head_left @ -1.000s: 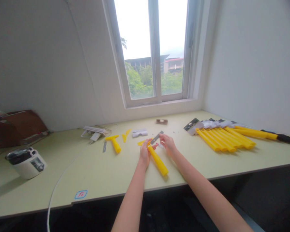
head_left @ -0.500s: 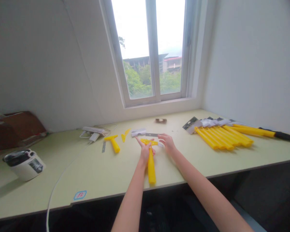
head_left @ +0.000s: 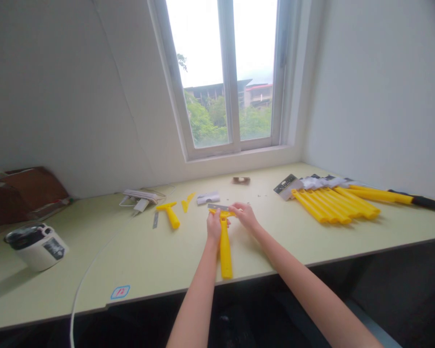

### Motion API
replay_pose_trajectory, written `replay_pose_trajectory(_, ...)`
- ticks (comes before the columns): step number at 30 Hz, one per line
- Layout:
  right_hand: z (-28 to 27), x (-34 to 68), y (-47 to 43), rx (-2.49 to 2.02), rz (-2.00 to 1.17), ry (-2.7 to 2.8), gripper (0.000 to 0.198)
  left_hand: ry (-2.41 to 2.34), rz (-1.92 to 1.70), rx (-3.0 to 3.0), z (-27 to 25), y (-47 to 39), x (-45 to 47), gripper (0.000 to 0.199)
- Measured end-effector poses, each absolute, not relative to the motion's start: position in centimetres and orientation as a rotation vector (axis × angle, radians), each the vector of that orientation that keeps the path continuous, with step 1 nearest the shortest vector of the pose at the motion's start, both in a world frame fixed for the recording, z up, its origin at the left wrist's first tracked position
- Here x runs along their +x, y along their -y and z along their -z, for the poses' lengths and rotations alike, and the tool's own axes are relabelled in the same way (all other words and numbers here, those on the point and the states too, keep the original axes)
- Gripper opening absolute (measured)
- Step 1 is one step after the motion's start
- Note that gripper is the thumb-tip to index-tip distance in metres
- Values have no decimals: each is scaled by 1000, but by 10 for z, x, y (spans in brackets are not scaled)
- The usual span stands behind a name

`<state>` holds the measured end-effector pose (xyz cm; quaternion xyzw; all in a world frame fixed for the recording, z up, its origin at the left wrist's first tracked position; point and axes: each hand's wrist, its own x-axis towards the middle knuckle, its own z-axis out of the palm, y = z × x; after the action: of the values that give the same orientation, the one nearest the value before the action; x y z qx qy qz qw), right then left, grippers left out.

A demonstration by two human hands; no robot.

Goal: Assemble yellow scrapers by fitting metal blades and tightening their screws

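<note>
My left hand (head_left: 213, 226) is closed around the head end of a yellow scraper (head_left: 225, 251), whose handle points toward me near the table's front edge. My right hand (head_left: 245, 216) pinches the right end of a flat grey metal blade (head_left: 218, 207). That blade lies along the top of the scraper's head; whether it is seated there I cannot tell. To the left rests a second yellow scraper (head_left: 172, 216) with a short handle, with another grey blade (head_left: 155, 220) beside it. A small yellow V-shaped piece (head_left: 186, 203) and a whitish packet (head_left: 208, 198) lie behind my hands.
Several yellow handles (head_left: 329, 205) with black-and-white packaging (head_left: 288, 186) lie in a row at right, beside a black-gripped pole (head_left: 426, 203). A brown packet (head_left: 241, 181) lies near the window. At left stand a lidded white container (head_left: 39, 246), a power strip (head_left: 141, 195) and a white cable (head_left: 83, 278).
My right hand has picked the blade up from the table and brought it left onto the scraper's head. My left hand's extended fingers have drawn in around the head.
</note>
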<state>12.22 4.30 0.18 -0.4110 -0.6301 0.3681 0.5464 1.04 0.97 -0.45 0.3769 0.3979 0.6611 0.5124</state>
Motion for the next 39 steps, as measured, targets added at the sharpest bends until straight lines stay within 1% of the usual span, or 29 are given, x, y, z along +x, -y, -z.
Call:
replay_pose_trajectory(3, -1, 123, -43, -992, -666, 1607, 26, -958, -1639, 908, 5, -11, 10, 29)
replay_pose_trajectory(6, -3, 123, -41, -999, -617, 1653, 28, -961, -1655, 909, 5, -11, 9, 28)
replay_pose_trajectory(16, -11, 125, -36, -1012, -921, 1562, 27, -1011, -1655, 820, -2, -6, 8, 33)
replay_pose_trajectory(26, -9, 122, -35, -1003, -946, 1568, 23, -1135, -1812, 755, 7, -14, 2, 27)
replay_pose_trajectory(30, -10, 122, -33, -928, -1109, 1584, 26, -1217, -1892, 774, 11, -16, -1, 25)
replay_pose_trajectory(33, -13, 122, -30, -904, -1214, 1561, 23, -1224, -1926, 773, 10, -16, -1, 24)
replay_pose_trajectory(36, -15, 121, -28, -915, -1233, 1487, 18, -1126, -1896, 746, 7, -13, 2, 25)
replay_pose_trajectory(39, -14, 121, -29, -902, -1223, 1434, 16, -992, -1740, 728, 2, -7, 7, 28)
